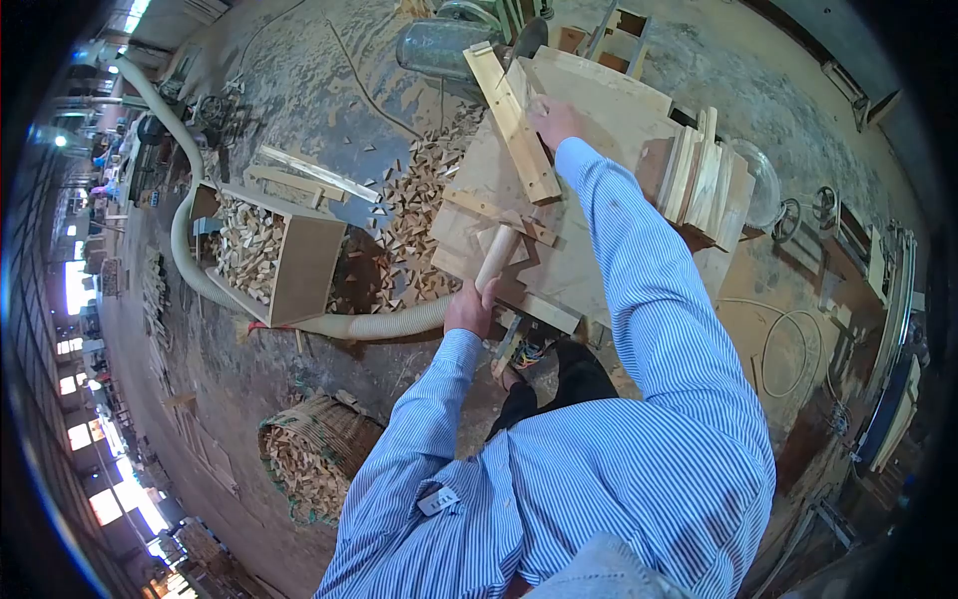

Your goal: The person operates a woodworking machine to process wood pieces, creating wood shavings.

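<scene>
A work table [589, 95] with a wooden top lies in front of me. My left hand [469, 307] is wrapped round a pale wooden piece [496, 257] at the table's near left edge. Farther off, my right hand [555, 122] rests beside a long wooden bar [514, 125] with holes in it; its fingers are partly hidden and blurred. Past the bar's far end stands a round saw blade [531, 38]. A crosswise wooden strip [499, 217] lies near the pale piece.
Stacked boards [699, 180] stand at the table's right. At the left are a wooden box [309, 265] of offcuts, a hose [399, 320], and scattered wood blocks [414, 215] on the floor. A wicker basket [339, 429] of scraps stands lower left. A motor [434, 48] sits beyond the table.
</scene>
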